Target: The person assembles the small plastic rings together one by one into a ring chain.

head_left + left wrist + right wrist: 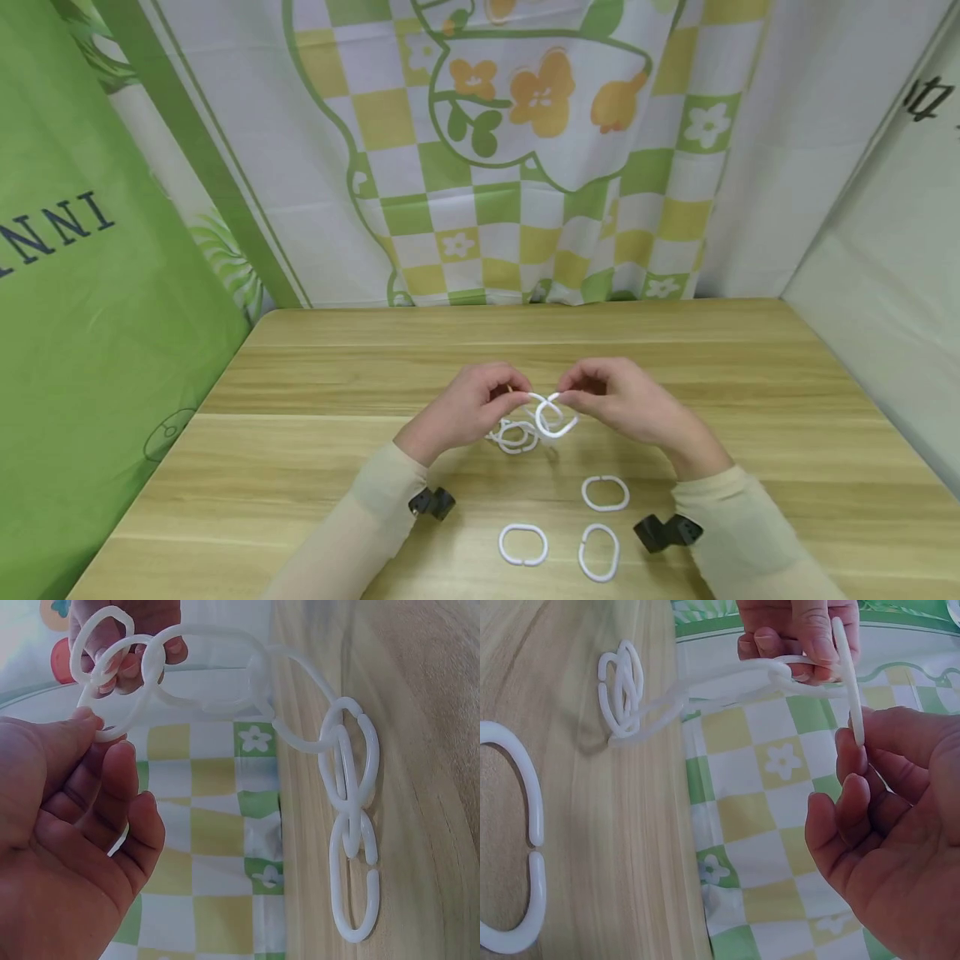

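Above the middle of the table, my left hand pinches the end link of a white plastic chain between thumb and fingertips. From there the chain hangs down to the table, where several of its links lie bunched together. My right hand pinches a separate-looking white oval link between thumb and index finger, its other fingers loosely bent. This link crosses the left hand's link in the head view. Whether the two are hooked together I cannot tell.
Nearer the front lie three loose white oval links: an upper one, a left one and a right one. Each has a small gap. The wooden table ends at a patterned curtain behind.
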Motion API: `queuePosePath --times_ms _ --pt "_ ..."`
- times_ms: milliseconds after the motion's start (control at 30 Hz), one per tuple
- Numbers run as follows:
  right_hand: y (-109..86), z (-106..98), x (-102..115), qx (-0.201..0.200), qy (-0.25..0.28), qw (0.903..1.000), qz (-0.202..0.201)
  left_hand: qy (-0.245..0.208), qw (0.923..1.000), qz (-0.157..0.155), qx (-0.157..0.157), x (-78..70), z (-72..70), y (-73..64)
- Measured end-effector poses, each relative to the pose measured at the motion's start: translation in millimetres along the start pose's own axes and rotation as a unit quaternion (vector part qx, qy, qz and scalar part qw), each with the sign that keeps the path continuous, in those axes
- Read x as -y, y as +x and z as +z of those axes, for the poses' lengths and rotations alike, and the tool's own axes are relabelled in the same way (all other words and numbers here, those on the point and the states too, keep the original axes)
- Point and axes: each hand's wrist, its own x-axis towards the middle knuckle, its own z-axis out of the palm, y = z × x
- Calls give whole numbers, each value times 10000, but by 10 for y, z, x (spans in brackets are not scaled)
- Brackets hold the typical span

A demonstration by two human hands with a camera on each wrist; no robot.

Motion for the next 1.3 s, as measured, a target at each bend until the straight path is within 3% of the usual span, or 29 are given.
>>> queuePosePath --times_ms 167,333,533,700,1100,1300 --pt "6 24 12 -5 31 10000 27 -116 9999 -17 12 -12 -2 -7" --pt "2 10 29 -359 129 9992 123 -330 9993 -145 98 -12 -22 -15" --pt "10 3 59 -571 319 9977 173 -200 9985 -503 -32 -24 -35 -8" --pt "1 37 104 -658 679 9955 113 -154 9987 -471 -99 -3 -21 -9" --pt "-50 23 154 -573 877 9945 69 -280 9982 -472 -236 -51 -19 -30" --pt "-116 -53 119 -362 710 9964 291 -198 9979 -520 -335 -41 -63 -26"
